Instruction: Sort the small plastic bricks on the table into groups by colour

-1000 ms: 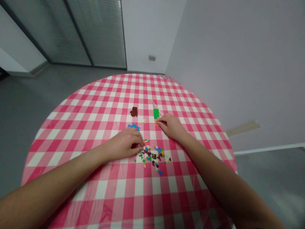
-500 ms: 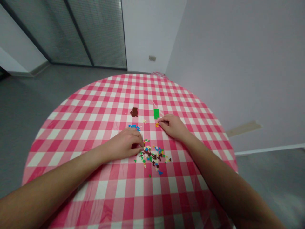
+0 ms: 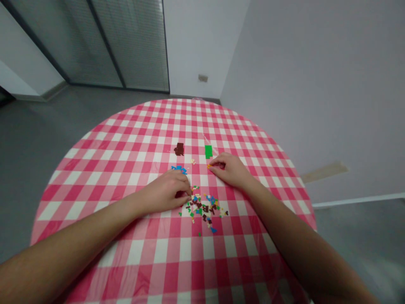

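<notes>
Bent over the left edge of a pile of small coloured building bricks [image 3: 205,208] is my left hand [image 3: 169,190]. Its thumb and fingertips close together there, and what they hold, if anything, is too small to make out. My right hand [image 3: 230,169] is pinched at a few tiny yellow bricks [image 3: 209,166], its thumb and index finger around them and partly hiding them. A green group of bricks [image 3: 208,151] lies just beyond its fingertips. Blue bricks [image 3: 179,169] are gathered behind my left hand, partly covered by it.
A dark brown group of bricks [image 3: 179,148] lies left of the green one, with a few cream bricks [image 3: 193,161] between the groups. The round table has a red-and-white checked cloth [image 3: 133,147]. A wall [image 3: 300,84] stands close on the right.
My right fingertips have moved slightly down onto the yellow bricks, which now show less. My left hand stays at the pile. The view has shifted slightly.
</notes>
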